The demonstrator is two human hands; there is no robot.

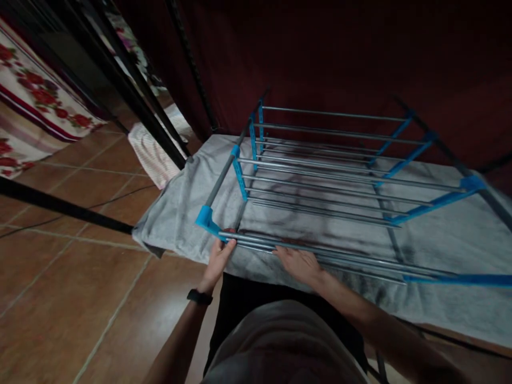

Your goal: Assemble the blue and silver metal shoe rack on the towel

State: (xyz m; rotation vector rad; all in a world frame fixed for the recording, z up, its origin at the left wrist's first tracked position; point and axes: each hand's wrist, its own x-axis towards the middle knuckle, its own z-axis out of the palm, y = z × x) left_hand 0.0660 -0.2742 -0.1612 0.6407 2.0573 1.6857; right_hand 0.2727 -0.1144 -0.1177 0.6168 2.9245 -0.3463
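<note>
Running off the right edge, drying rack (320,176) on grey cloth (180,213), left hand (218,260) pinching the near-left corner rods, right hand (300,264) spread flat under near rods, fingertips hidden.

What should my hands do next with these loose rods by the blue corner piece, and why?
Probably guide the rod ends into the blue bracket. The left hand pinches the rods just short of it, and the right hand steadies them over the grey cloth.

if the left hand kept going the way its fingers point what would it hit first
Most likely the bright blue plastic corner joint of the rack; the left hand already touches the nearest grey metal rods just below it.
</note>
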